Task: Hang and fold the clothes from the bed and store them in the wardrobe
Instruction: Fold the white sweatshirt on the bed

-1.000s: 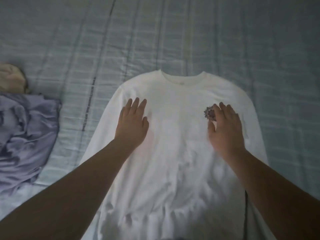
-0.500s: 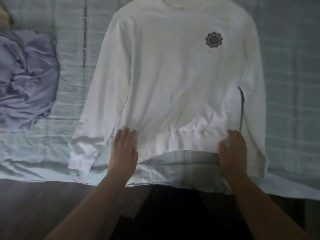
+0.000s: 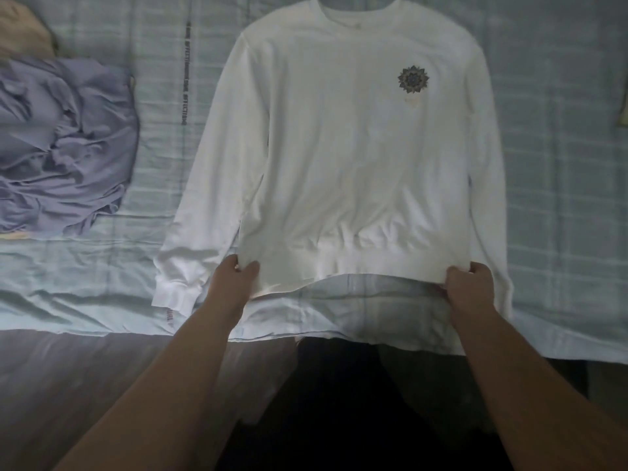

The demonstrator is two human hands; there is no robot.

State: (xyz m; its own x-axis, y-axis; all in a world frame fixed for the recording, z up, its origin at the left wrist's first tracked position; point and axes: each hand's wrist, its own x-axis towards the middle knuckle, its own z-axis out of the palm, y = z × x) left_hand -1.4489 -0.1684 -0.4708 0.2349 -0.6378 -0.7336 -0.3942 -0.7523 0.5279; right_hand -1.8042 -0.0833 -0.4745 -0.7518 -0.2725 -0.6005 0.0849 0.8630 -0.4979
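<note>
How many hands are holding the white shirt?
2. The left hand pinches the white shirt at the left corner of its hem; the right hand grips the hem's right corner. Neither is hidden.

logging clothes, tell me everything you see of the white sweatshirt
The white sweatshirt lies flat, front up, on the bed, collar farthest away. Long sleeves lie along its sides; soft knit, ribbed hem, dark round emblem on the chest. The left hand and right hand each pinch a hem corner.
</note>
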